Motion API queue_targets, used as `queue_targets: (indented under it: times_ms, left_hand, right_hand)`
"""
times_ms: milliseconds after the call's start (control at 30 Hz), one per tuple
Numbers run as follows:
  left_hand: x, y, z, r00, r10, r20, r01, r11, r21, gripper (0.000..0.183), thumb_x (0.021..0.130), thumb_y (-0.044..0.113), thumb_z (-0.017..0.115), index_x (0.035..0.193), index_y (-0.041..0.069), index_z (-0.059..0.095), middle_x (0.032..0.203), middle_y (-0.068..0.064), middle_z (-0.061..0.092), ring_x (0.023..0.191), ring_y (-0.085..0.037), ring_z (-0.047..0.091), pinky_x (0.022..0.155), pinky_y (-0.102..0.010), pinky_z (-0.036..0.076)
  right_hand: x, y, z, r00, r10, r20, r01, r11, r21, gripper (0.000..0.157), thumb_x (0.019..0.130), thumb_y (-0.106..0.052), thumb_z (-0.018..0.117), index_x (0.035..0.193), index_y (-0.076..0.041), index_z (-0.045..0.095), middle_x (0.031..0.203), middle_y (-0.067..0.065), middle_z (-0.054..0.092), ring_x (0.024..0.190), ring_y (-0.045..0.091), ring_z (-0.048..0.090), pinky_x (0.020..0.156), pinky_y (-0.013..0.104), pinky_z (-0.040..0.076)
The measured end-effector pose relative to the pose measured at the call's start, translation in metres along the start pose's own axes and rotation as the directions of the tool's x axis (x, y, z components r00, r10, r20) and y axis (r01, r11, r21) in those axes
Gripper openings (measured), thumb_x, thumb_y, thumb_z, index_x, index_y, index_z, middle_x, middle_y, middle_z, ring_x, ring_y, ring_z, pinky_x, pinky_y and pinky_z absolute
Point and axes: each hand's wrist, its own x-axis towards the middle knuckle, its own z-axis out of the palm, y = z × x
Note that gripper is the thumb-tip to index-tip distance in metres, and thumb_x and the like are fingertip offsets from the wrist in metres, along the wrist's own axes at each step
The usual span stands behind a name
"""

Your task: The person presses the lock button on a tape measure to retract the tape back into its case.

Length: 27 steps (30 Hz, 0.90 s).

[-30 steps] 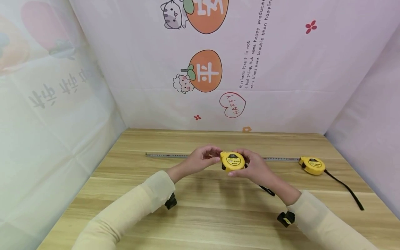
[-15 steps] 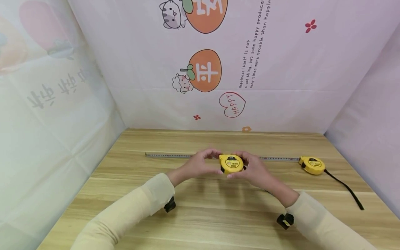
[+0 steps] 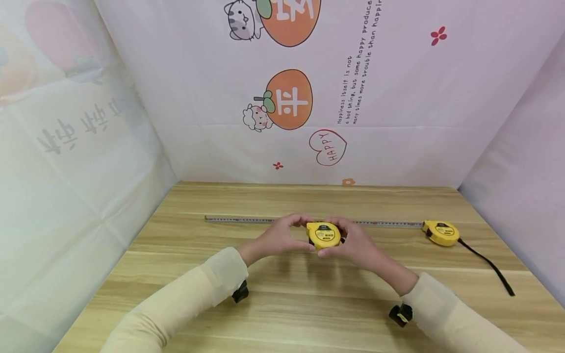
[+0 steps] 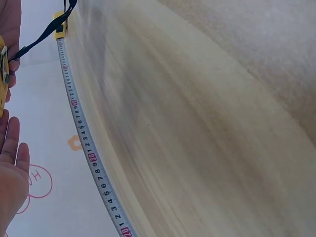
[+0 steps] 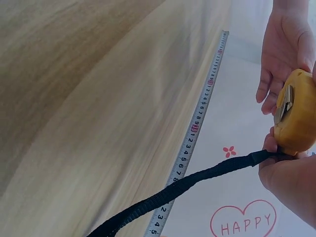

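A yellow tape measure point(image 3: 324, 236) with a black label is held above the table between both hands. My right hand point(image 3: 357, 242) grips its right side, thumb in front and fingers behind. At its left end, the thumb and fingers of my left hand point(image 3: 282, 236) reach around the case; some of that hand's fingers hang loose in the right wrist view. The case's metal belt clip point(image 5: 286, 104) faces down, and a black strap point(image 5: 187, 182) trails from it. Behind the hands, a second yellow tape measure point(image 3: 441, 233) lies on the table with its blade point(image 3: 238, 219) drawn far out to the left.
The wooden table point(image 3: 282, 309) meets a printed white cloth wall point(image 3: 212, 147) at the back, with cloth walls on both sides too. A black strap point(image 3: 487, 267) from the second tape measure runs toward the table's right edge.
Both hands have come slightly nearer and a little left with the held tape measure. The second tape measure and its drawn-out blade stay in place.
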Motion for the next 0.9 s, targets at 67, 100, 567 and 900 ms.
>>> queue_targets:
  times_ms: [67,100,567,900]
  left_hand:
    - [-0.001,0.000,0.000,1.000,0.000,0.003,0.000,1.000,0.008,0.058,0.075,0.028,0.086,0.124,0.011,0.060,0.116,0.008,0.060,0.116,-0.021,0.052,0.104,-0.047,0.037]
    - [-0.002,0.000,0.001,1.000,0.000,0.003,0.000,1.000,0.009,0.058,0.075,0.028,0.086,0.124,0.011,0.060,0.116,0.008,0.060,0.115,-0.019,0.052,0.104,-0.047,0.036]
    - [-0.007,-0.012,0.006,1.000,0.006,0.010,-0.006,1.000,0.021,0.055,0.074,0.033,0.087,0.121,0.017,0.061,0.113,0.011,0.060,0.111,-0.009,0.053,0.106,-0.047,0.034]
    - [-0.009,-0.020,0.009,0.999,-0.013,0.029,0.012,1.000,0.014,0.055,0.076,0.030,0.086,0.123,0.017,0.061,0.112,0.012,0.060,0.109,-0.008,0.052,0.106,-0.049,0.033]
  right_hand:
    - [0.000,0.001,0.001,1.000,-0.002,0.000,0.002,1.000,-0.001,0.075,0.069,-0.024,0.090,0.130,0.000,0.053,0.122,0.011,0.060,0.109,0.027,0.058,0.086,0.039,0.050]
    - [0.000,0.001,0.002,1.000,-0.004,0.000,0.004,1.000,-0.006,0.076,0.069,-0.024,0.091,0.130,0.000,0.053,0.122,0.011,0.060,0.108,0.027,0.058,0.086,0.039,0.050]
    - [0.000,0.010,0.005,0.994,-0.053,0.098,0.051,0.998,0.021,0.079,0.072,-0.018,0.088,0.136,0.004,0.047,0.127,0.016,0.055,0.108,0.029,0.057,0.087,0.041,0.050]
    - [0.002,0.018,0.005,0.985,-0.085,0.152,0.080,0.996,0.037,0.073,0.074,-0.006,0.085,0.135,0.005,0.048,0.125,0.015,0.056,0.111,0.029,0.056,0.092,0.039,0.048]
